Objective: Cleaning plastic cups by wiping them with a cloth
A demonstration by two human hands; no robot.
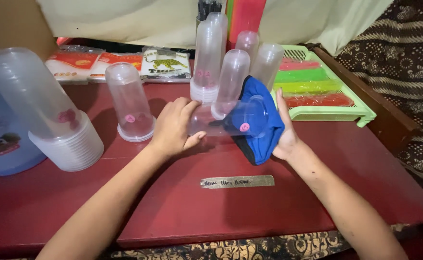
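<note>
A clear plastic cup (230, 118) with a small pink round sticker lies on its side just above the dark red surface (221, 207), thin, smooth and see-through. The left hand (173, 127) curls its fingers around the cup's base end. The right hand (284, 130), palm upright and fingers straight, presses a soft blue cloth (262, 139) against the cup's open mouth.

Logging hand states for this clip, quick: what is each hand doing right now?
Left hand: closed around a clear plastic cup lying sideways.
Right hand: fingers extended, pressing a blue cloth against the cup's mouth.
</note>
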